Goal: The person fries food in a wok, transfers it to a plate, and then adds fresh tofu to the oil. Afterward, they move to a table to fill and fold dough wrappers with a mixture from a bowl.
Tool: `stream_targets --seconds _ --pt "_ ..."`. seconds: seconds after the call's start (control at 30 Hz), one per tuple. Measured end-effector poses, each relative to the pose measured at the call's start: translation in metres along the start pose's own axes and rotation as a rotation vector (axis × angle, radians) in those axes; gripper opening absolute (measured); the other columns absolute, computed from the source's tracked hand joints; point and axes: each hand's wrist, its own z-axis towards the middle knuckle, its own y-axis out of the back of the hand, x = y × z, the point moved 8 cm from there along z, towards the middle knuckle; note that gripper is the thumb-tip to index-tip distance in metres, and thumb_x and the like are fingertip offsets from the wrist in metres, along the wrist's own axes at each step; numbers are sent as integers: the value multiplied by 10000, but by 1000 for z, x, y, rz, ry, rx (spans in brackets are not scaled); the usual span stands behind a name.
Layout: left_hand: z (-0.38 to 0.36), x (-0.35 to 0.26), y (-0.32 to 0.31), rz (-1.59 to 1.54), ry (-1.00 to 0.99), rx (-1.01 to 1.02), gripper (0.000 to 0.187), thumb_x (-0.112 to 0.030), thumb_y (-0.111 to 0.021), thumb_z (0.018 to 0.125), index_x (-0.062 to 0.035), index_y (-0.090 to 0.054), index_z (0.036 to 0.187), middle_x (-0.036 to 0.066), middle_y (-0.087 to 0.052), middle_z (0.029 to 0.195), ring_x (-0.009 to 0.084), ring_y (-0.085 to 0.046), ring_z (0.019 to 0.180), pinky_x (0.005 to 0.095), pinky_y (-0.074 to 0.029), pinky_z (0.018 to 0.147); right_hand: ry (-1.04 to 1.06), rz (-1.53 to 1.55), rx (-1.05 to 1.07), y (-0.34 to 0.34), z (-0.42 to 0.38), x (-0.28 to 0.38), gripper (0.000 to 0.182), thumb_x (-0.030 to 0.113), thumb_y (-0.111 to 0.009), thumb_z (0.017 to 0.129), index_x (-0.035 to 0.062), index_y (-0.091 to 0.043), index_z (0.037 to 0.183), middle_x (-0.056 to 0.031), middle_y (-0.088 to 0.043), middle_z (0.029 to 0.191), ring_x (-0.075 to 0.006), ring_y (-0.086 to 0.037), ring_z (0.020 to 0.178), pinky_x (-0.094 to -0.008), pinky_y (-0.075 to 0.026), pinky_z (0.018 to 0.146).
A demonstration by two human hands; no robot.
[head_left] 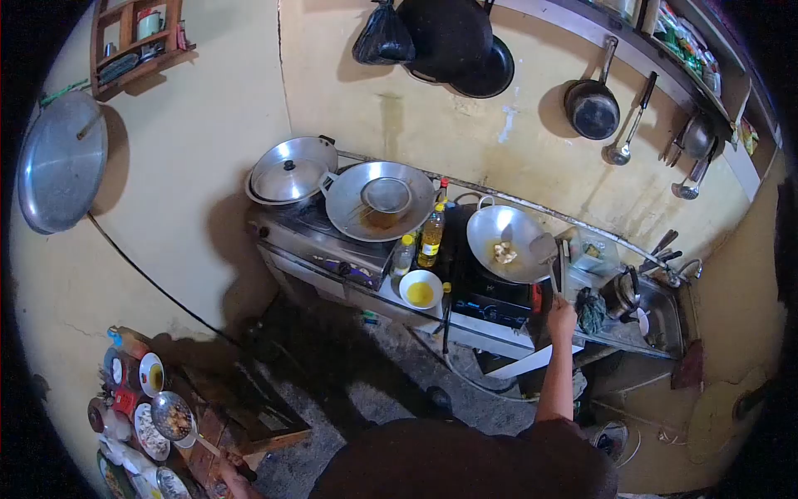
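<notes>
My right hand (562,318) is wrapped round the handle of a metal spatula (544,247), whose blade is at the right side of a wok (482,229) on the black stove (490,303). Pale pieces of food (504,253) lie in oil at the bottom of that wok. At the lower left, my left hand (235,481) grips the end of a long-handled skimmer (174,438). Browned fried pieces (172,416) fill the skimmer, which is over the crowded side table, next to a plate of white pieces (150,432).
A larger wok (341,218) with a round lid in it and a lidded pan (274,195) stand on the left stove. Oil bottles (431,237) and a bowl of yellow liquid (408,297) stand between the stoves. A sink (665,331) is at right; pans (592,110) hang above.
</notes>
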Motion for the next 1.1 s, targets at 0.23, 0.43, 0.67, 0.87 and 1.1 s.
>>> stream_targets --seconds 0.23,0.43,0.67,0.87,1.1 --pt "-107 49 -189 54 -33 29 328 -345 -455 903 -140 -375 660 -42 -240 454 58 -279 362 215 -226 310 218 -410 158 -86 139 -62 250 233 -492 810 80 -646 935 -200 -618 826 -361 -602 789 -446 -477 708" --pt "-167 134 -323 312 95 259 246 -307 -497 889 -164 -416 705 -76 -285 508 33 -271 393 194 -241 335 457 -469 344 -122 183 -55 236 210 -478 805 53 -651 837 -173 -629 834 -337 -612 786 -419 -495 682" --pt "-234 232 -443 607 135 350 224 -229 -518 878 -154 -375 723 -64 -296 520 42 -287 402 207 -248 355 441 -162 675 -116 140 -34 292 281 -497 820 31 -647 831 -168 -626 772 -318 -619 734 -387 -494 631" --pt "-248 316 -507 657 352 511 199 -216 -527 875 -138 -396 748 -62 -316 540 49 -301 416 210 -249 369 336 151 718 -116 128 -48 299 278 -472 840 65 -630 980 -126 -586 600 -238 -596 542 -345 -462 490" --pt "-254 398 -563 808 463 688 213 -195 -527 873 -126 -383 733 -50 -332 564 54 -319 456 214 -256 402 680 105 777 -136 131 -62 338 236 -414 872 106 -550 1153 -40 -535 562 -123 -511 419 -247 -425 388"
